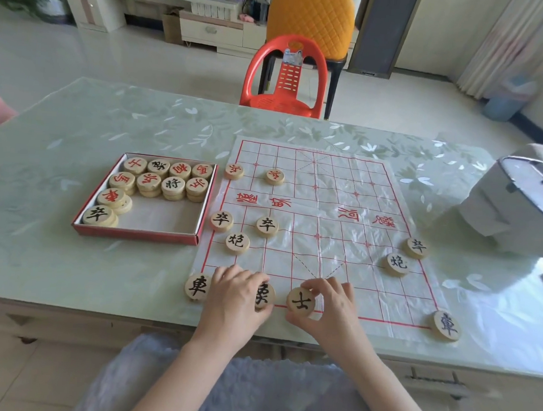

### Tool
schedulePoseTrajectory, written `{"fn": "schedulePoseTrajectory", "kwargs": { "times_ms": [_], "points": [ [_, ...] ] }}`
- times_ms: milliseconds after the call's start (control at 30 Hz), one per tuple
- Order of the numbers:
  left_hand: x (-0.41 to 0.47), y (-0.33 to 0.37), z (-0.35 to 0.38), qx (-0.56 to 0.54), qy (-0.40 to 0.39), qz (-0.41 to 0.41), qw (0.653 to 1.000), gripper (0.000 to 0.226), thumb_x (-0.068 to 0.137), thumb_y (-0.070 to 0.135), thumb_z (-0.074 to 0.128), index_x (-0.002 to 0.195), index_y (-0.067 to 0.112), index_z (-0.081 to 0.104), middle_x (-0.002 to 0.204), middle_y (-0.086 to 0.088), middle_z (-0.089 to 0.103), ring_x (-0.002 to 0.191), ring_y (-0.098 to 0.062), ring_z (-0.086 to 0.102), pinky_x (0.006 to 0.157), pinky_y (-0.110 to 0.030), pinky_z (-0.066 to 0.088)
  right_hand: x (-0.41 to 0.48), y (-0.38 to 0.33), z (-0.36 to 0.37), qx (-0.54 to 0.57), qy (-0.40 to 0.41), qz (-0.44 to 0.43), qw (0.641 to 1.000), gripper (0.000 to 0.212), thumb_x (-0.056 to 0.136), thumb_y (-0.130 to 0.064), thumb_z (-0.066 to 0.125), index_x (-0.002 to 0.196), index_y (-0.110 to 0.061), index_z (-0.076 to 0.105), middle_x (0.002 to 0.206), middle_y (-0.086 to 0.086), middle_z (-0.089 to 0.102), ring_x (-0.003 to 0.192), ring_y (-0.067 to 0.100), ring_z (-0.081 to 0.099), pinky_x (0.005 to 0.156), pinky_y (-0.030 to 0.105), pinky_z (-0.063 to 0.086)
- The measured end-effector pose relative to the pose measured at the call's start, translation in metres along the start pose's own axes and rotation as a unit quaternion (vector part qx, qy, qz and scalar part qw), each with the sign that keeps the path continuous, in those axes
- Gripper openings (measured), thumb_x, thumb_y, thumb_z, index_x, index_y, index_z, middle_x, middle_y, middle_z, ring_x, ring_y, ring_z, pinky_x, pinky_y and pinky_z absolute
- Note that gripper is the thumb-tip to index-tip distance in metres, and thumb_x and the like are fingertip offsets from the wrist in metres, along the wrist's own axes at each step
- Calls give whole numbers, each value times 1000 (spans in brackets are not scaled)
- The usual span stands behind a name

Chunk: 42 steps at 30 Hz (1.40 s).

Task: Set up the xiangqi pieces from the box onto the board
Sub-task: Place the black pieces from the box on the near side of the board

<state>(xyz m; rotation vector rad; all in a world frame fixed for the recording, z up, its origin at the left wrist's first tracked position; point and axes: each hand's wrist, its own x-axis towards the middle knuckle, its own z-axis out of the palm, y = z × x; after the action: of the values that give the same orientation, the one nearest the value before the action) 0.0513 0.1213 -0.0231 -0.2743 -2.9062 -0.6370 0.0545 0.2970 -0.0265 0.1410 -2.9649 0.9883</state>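
**Xiangqi setup: near row in progress**

Xiangqi pieces, round pale wooden discs with black or red characters, are split between two places. The shallow red cardboard box [143, 197], left of centre in the frame, holds stacked discs along its far and left sides. The white plastic-sheet board with red grid lines [319, 227] lies on the green floral-patterned desk [70, 250] at centre frame, carrying eleven discs.

Right hand [330, 307]: fingers pinch the black-lettered advisor disc [301, 301] on the board's near edge line.

Left hand [236, 298]: palm down, fingers curled over the partly hidden black-lettered disc [265, 295], just beside the advisor disc. Grip cannot be confirmed.
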Motion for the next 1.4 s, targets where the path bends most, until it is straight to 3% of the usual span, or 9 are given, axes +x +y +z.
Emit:
{"fn": "schedulePoseTrajectory", "kwargs": {
  "times_ms": [233,500,633,867,967,1100,1267,1400],
  "points": [
    [-3,-5,5,4,10,1,1000,38,59,44,76,91,27,65,87,14,69,84,-16,60,74,-29,37,2,-5,5,-14,-7,-3,1000,50,66,-48,74,105,-24,55,97,-11,46,97,11,31,79,18,25],
    [-4,-4,0,-10,-14,-2,1000,46,72,42,69,115,28,58,113,12,62,110,-16,49,90,-30,32,0,-7,4,-26,-24,0,999,63,65,-51,75,118,-27,51,103,-11,40,99,8,26,83,18,22],
    [-3,-4,0,-11,-24,-8,1000,44,76,47,63,116,31,54,114,15,59,112,-12,44,90,-26,27,0,-6,3,-21,-38,0,999,54,69,-45,74,116,-28,53,105,-12,42,100,9,28,83,18,23],
    [-2,-8,-7,-41,-12,-16,999,53,73,56,62,120,33,54,116,16,56,113,-10,43,91,-22,25,5,-14,3,3,-43,0,999,60,70,-46,74,122,-29,51,112,-11,42,106,10,29,87,19,26],
    [3,-19,-20,-81,46,-34,995,38,79,50,58,110,29,62,109,13,63,106,-13,50,85,-23,27,15,-29,3,56,-51,1,997,46,77,-40,70,119,-30,54,112,-12,47,109,11,33,88,19,28],
    [10,-55,-45,-125,132,-87,979,16,85,25,61,99,22,68,100,8,68,95,-14,56,84,-30,40,36,-62,14,123,-48,-21,991,28,84,-30,63,112,-31,57,107,-17,52,109,12,38,86,21,31],
    [17,-117,-72,-94,183,-184,961,19,82,10,62,99,14,69,100,-2,71,96,-23,62,88,-32,45,73,-115,45,146,-55,-58,986,26,86,-26,60,112,-24,60,112,-6,59,111,16,38,95,28,35],
    [28,-158,-90,-51,194,-236,951,25,81,6,59,104,10,67,106,-11,68,96,-32,62,86,-37,45,105,-152,69,145,-59,-64,986,27,86,-22,58,113,-20,61,110,-2,61,109,20,41,91,29,38]
  ]
}}
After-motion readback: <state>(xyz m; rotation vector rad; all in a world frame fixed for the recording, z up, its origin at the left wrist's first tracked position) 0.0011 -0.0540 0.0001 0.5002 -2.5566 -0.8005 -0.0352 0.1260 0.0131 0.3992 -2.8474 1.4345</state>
